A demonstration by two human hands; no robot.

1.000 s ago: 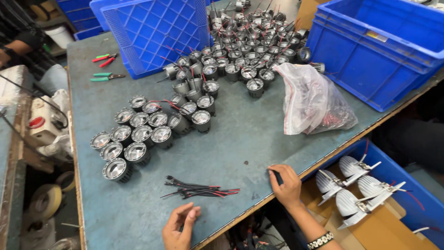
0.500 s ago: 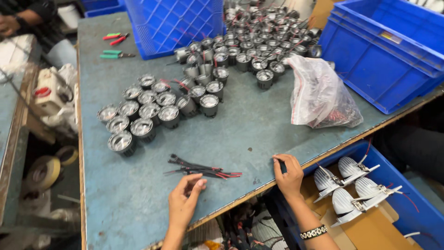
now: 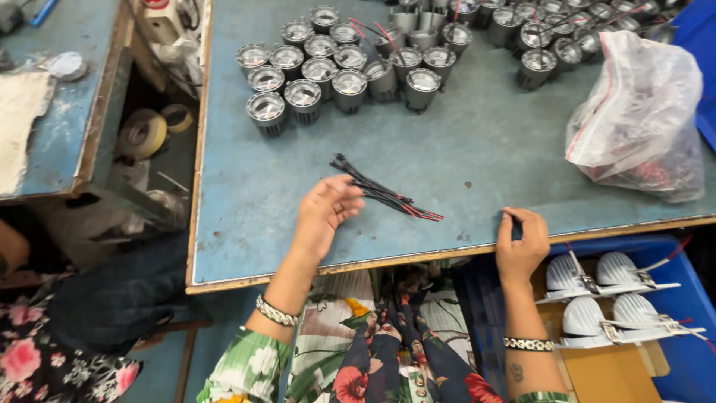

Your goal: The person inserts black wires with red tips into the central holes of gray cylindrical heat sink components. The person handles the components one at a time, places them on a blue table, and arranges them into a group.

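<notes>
- Nearest of all, below the counter's front edge, lies a lap in flowered cloth, and both forearms rise from it, each with a bracelet at the wrist.
- To the right of the lap, under the front right corner, a blue crate (image 3: 671, 373) holds white finned lamp housings (image 3: 611, 295) with metal spring clips, resting on a brown cardboard piece.
- The right hand (image 3: 520, 242) sits at the front edge of the counter (image 3: 253, 201), fingers curled and pinched on a small dark piece whose kind cannot be made out.
- The left hand (image 3: 324, 213) rests a little further in, left of the right one, palm turned sideways and fingers loosely bent, their tips touching the near end of a bundle of wires (image 3: 384, 192).
- That bundle of thin black and red wires lies flat on the blue surface just inside the front edge, between the two hands, running slantwise from upper left to lower right.
- Further back on the right side, a clear plastic bag (image 3: 638, 112) slumps on the counter, stuffed with pale contents and some red ones at its bottom.
- Toward the far edge stand many round spotlight bodies (image 3: 321, 75), dark ribbed shells with shiny reflector faces up, packed touching one another in a cluster at the left and a second crowd at the far right.
- Left of the counter, across a gap, rolls of tape (image 3: 145, 130) sit on a lower shelf.
</notes>
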